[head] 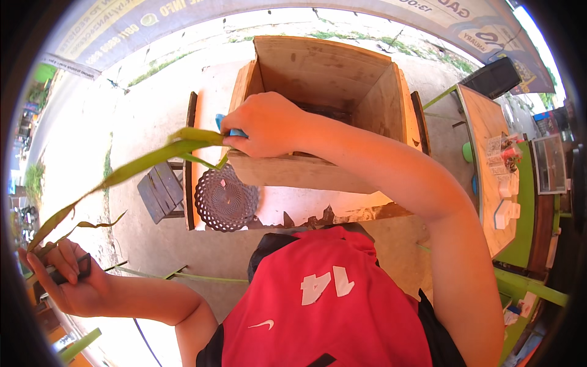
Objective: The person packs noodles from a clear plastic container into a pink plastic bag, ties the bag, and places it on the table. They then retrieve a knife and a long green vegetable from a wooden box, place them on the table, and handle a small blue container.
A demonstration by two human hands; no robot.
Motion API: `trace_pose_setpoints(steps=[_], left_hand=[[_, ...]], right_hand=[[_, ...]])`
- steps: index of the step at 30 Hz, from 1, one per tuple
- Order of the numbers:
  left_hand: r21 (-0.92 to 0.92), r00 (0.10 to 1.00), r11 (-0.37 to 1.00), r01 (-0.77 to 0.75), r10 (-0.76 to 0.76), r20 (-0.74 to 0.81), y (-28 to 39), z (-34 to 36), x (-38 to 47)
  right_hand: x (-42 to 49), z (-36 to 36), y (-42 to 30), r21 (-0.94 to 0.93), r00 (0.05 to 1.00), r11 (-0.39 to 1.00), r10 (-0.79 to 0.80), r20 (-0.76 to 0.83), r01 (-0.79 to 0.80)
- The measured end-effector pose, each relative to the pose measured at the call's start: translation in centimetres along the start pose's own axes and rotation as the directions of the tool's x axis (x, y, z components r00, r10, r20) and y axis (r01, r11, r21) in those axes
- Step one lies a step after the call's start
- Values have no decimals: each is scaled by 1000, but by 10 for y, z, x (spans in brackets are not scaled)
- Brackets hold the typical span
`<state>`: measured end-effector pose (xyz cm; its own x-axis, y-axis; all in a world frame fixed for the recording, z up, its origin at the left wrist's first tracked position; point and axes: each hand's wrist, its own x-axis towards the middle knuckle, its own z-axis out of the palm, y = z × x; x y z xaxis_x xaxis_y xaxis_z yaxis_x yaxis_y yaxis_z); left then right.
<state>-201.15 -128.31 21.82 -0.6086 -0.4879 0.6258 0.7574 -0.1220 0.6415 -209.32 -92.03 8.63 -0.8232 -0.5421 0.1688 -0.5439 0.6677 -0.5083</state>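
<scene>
Long green leaves (137,165), yellowed and curled at one end, stretch between my two hands. My left hand (69,275), at the far left, has its fingers around a dark-handled tool (75,270), its kind unclear, and the leaf tips lie against the fingers. My right hand (263,126) is closed over the near left corner of an open wooden box (312,172), pinching the leaves' other end together with a small blue thing (237,133). Below that hand, a dark woven-pattern plastic basket (227,197) sits on the table (293,202). The bottom of the box is mostly hidden by my arm.
A slatted stool (160,190) stands left of the table. To the right is a wood-topped table (486,133) with plastic containers (506,183) and a black box-shaped thing (490,78) near its far end. Printed banners (458,27) hang along the far side.
</scene>
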Motion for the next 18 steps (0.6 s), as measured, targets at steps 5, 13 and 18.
trace_pose_setpoints(steps=[5, 13, 18], left_hand=[[239, 983, 965, 107, -67, -173, -15, 19, -18], [274, 826, 788, 551, -562, -46, -56, 74, -134], [205, 608, 672, 712, -736, 298, -36, 139, -227]], right_hand=[[-3, -57, -4, 217, 953, 962, 215, -212, -169], [-92, -145, 15, 823, 744, 568, 548, -381, 3], [-191, -142, -18, 871, 642, 490, 656, -396, 36]])
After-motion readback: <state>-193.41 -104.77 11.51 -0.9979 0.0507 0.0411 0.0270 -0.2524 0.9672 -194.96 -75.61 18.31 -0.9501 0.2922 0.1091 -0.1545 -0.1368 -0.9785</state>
